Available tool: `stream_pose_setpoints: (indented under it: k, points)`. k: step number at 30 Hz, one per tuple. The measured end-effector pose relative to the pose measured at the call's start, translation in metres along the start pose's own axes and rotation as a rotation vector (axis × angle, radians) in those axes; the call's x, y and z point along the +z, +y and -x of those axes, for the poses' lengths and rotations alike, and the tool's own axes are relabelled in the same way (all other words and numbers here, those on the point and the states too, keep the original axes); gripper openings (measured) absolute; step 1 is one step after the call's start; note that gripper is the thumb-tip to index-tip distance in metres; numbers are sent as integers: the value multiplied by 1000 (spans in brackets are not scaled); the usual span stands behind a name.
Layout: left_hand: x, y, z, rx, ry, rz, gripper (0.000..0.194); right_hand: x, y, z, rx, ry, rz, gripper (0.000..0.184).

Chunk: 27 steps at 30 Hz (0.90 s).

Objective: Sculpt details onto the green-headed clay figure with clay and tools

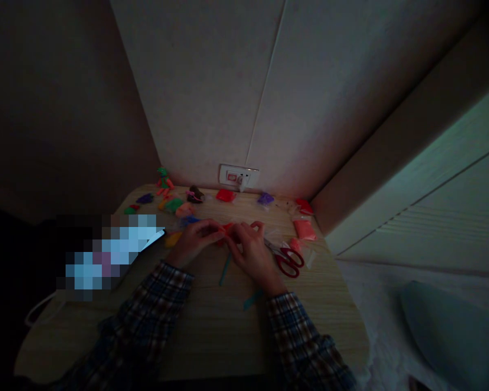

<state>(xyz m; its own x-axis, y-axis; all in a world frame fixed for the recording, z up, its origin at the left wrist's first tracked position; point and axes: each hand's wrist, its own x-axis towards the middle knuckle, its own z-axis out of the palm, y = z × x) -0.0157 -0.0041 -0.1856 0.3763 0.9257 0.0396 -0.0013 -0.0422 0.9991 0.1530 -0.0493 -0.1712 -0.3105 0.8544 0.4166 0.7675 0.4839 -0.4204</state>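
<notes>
My left hand [193,239] and right hand [252,252] meet above the desk [212,336], with both forearms stretched forward and inward. Their fingers pinch a small orange piece [227,228] between them, left of the red-handled scissors [290,263].

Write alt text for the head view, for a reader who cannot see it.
A person's left hand and right hand pinch a small orange piece over a wood-grain table in dim light. Red-handled scissors lie beside the right hand; coloured packets and a small green-and-orange figure sit toward the far side.
</notes>
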Motion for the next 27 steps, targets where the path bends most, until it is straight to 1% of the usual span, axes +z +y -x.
stream_pose_setpoints:
  k: [5, 13, 18, 23, 27]
  points:
    - [1, 4, 0, 21, 16, -29, 19, 1, -1, 0, -2, -10, -5, 23]
    - [-1, 4, 0, 11, -3, -96, 22, 3, 1, 1, -35, -12, 40, 24]
    - [-1, 6, 1, 3, -4, -83, 21, 2, 2, 1, -30, 16, 24, 23]
    - [-3, 11, 1, 28, 36, -118, 21, 0, 2, 2, -36, 30, 33, 23]
    - [-6, 9, -1, 37, 105, -109, 24, -1, 4, 2, -1, 44, 18, 23]
